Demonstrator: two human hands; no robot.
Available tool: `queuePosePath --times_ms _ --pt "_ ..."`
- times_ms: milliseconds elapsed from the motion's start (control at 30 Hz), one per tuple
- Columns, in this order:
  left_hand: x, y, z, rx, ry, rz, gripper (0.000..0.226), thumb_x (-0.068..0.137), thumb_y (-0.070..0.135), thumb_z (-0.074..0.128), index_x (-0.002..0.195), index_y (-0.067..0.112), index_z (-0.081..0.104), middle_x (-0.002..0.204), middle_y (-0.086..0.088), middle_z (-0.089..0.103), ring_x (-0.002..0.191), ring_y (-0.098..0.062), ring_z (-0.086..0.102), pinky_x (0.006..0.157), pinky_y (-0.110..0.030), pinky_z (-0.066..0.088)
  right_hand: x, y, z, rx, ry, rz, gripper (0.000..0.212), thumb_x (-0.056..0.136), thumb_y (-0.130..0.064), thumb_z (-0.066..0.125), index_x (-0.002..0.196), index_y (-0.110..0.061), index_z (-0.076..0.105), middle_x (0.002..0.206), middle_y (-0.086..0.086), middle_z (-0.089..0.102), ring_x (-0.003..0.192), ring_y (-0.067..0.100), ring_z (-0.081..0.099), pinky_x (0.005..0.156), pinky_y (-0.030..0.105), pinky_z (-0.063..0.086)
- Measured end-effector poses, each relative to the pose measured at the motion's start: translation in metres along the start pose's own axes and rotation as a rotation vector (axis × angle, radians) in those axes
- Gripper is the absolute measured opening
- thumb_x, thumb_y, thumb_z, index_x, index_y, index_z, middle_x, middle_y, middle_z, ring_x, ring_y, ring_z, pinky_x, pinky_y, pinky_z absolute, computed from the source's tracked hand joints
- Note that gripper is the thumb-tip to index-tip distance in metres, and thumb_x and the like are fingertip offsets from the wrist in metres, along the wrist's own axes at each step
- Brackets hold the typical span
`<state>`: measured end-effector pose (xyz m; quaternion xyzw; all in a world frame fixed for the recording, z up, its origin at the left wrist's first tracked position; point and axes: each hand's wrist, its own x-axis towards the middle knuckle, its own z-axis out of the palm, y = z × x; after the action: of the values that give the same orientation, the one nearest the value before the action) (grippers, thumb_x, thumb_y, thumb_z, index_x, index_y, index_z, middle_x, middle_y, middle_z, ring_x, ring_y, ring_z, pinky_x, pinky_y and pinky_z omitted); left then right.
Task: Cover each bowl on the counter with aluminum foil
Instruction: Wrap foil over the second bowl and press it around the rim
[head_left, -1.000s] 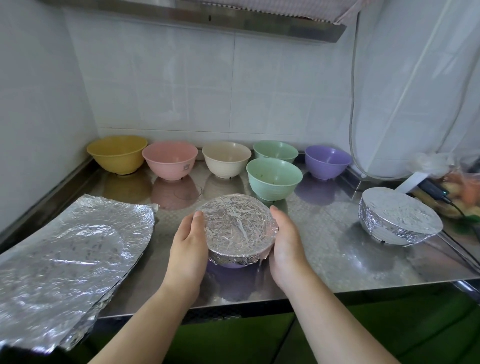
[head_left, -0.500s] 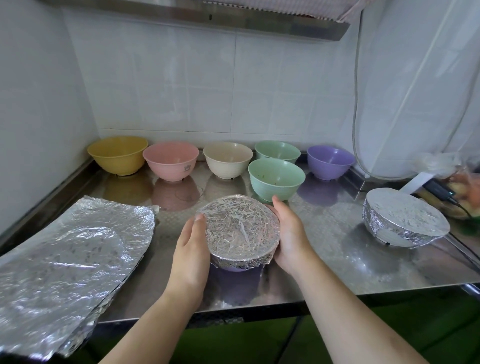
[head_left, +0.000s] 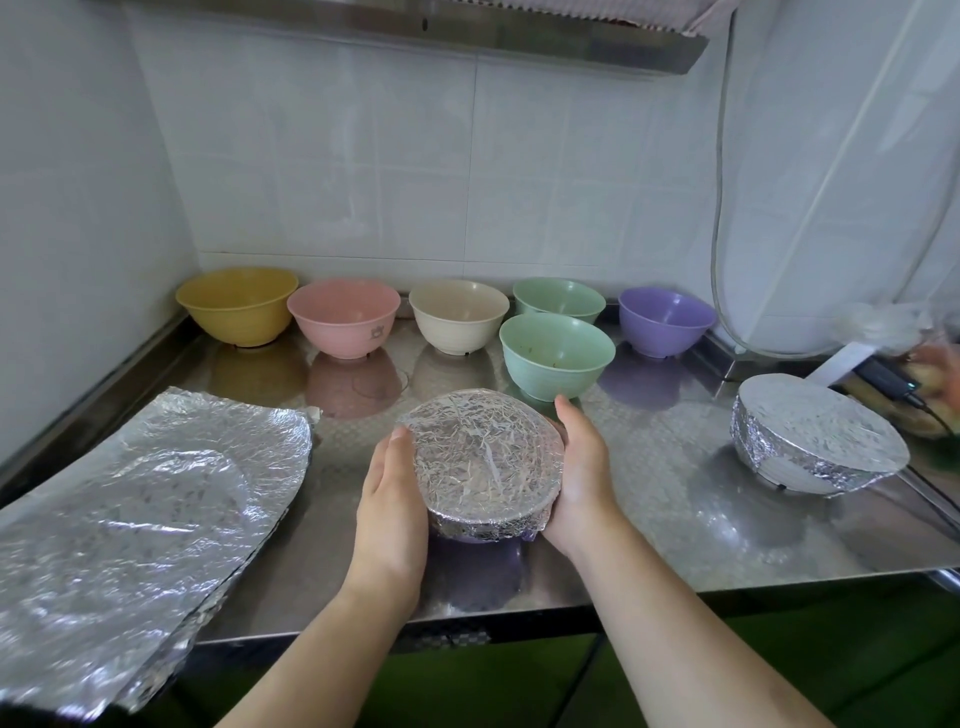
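Crinkled aluminum foil covers the purple bowl (head_left: 483, 462) at the front middle of the steel counter (head_left: 665, 499), cupped on either side by the left hand (head_left: 392, 499) and right hand (head_left: 582, 473). Six uncovered pastel bowls (head_left: 556, 356) stand behind, a stack of foil sheets (head_left: 145, 509) left, another foil-covered bowl (head_left: 815, 441) right.

White tiled walls (head_left: 332, 156), steel counter (head_left: 675, 499) in corner, metal shelf (head_left: 415, 26) overhead, green cabinet fronts (head_left: 779, 670) below
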<state>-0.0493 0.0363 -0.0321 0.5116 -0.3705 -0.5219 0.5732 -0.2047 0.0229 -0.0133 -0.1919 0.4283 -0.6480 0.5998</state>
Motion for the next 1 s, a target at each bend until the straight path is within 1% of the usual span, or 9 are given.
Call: queuePosePath --times_ms 267,400,467,567,633,700,833,933,1000 --pt "-0.001 0.001 0.002 -0.006 -0.005 0.015 0.014 0.11 0.047 0.04 0.117 0.045 0.053 0.105 0.039 0.051 0.12 0.0 0.047 0.105 -0.023 0.026 -0.002 -0.004 0.0 -0.029 -0.032 0.02 0.05 0.107 -0.048 0.048 0.109 -0.007 0.077 0.112 0.021 0.078 0.101 0.035 0.076 0.099 0.047 0.054" --pt "-0.001 -0.004 0.0 -0.01 -0.027 0.035 0.039 0.109 0.049 0.041 0.146 0.04 0.05 0.14 0.027 0.05 0.133 0.004 0.039 0.111 -0.023 0.022 -0.003 -0.005 0.0 -0.05 -0.055 0.032 0.051 0.105 -0.048 0.05 0.115 -0.006 0.076 0.115 0.021 0.077 0.104 0.035 0.076 0.097 0.047 0.055" --pt "0.0 -0.001 -0.001 0.006 -0.036 0.042 0.048 0.109 0.048 0.041 0.154 0.033 0.046 0.145 0.026 0.046 0.135 0.005 0.037 0.114 -0.022 0.021 -0.003 -0.004 -0.001 -0.048 -0.045 0.026 0.051 0.106 -0.048 0.05 0.112 -0.007 0.079 0.116 0.021 0.077 0.106 0.036 0.075 0.098 0.047 0.055" --pt "0.001 0.006 0.001 0.019 -0.061 0.05 0.044 0.108 0.05 0.04 0.147 0.033 0.053 0.148 0.023 0.051 0.138 0.002 0.042 0.122 -0.03 0.024 -0.003 -0.004 -0.001 -0.017 -0.057 0.013 0.054 0.107 -0.046 0.048 0.089 -0.014 0.087 0.112 0.019 0.079 0.1 0.033 0.077 0.099 0.047 0.055" --pt "0.002 0.008 0.001 0.013 -0.061 0.044 0.024 0.109 0.048 0.041 0.125 0.043 0.058 0.13 0.029 0.058 0.126 0.007 0.049 0.115 -0.027 0.027 -0.004 -0.004 -0.001 0.008 -0.071 0.005 0.056 0.108 -0.044 0.046 0.079 -0.019 0.087 0.106 0.016 0.08 0.093 0.03 0.078 0.099 0.046 0.055" --pt "0.001 0.008 0.001 -0.018 -0.072 0.043 0.019 0.109 0.048 0.042 0.122 0.047 0.055 0.12 0.038 0.054 0.125 0.008 0.048 0.113 -0.024 0.026 -0.005 -0.004 0.001 0.011 -0.073 0.009 0.057 0.108 -0.044 0.046 0.077 -0.02 0.087 0.104 0.016 0.08 0.093 0.03 0.078 0.104 0.048 0.053" --pt "0.006 0.002 -0.005 -0.05 -0.081 0.036 0.068 0.092 0.069 0.049 0.152 0.038 0.048 0.151 0.027 0.049 0.143 0.002 0.041 0.127 -0.038 0.023 -0.005 -0.001 0.003 0.018 -0.048 0.012 0.052 0.106 -0.048 0.049 0.098 -0.011 0.085 0.115 0.02 0.078 0.109 0.036 0.074 0.112 0.053 0.049" --pt "0.013 -0.002 -0.009 -0.069 -0.111 0.009 0.074 0.081 0.08 0.054 0.144 0.042 0.057 0.145 0.029 0.056 0.14 0.001 0.047 0.126 -0.041 0.026 -0.003 0.002 0.004 0.028 -0.016 -0.019 0.058 0.103 -0.052 0.051 0.128 -0.005 0.073 0.122 0.022 0.075 0.119 0.039 0.07 0.115 0.056 0.046" --pt "0.017 -0.006 -0.012 -0.064 -0.145 0.001 0.071 0.084 0.078 0.055 0.143 0.04 0.059 0.143 0.024 0.061 0.138 -0.004 0.052 0.124 -0.043 0.028 -0.004 0.003 0.004 0.018 -0.003 -0.035 0.056 0.104 -0.051 0.05 0.124 -0.004 0.074 0.117 0.022 0.077 0.114 0.039 0.072 0.11 0.053 0.051"
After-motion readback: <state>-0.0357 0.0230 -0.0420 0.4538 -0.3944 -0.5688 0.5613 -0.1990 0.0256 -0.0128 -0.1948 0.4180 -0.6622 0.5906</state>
